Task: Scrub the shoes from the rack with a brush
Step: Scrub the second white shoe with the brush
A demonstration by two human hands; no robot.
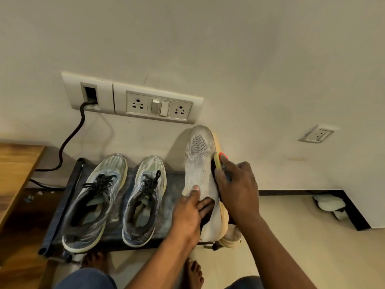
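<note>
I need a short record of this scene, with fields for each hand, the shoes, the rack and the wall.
left hand: grips white shoe at its opening, fingers inside
right hand: holds brush against white shoe's side
pair on rack: grey laced shoes, side by side, untouched
rack: dark, low, on the floor
wall: socket panel with a black cable plugged in

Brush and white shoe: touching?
Touching. Head view: the brush, gripped by the right hand, presses its bristles against the white shoe side.
</note>
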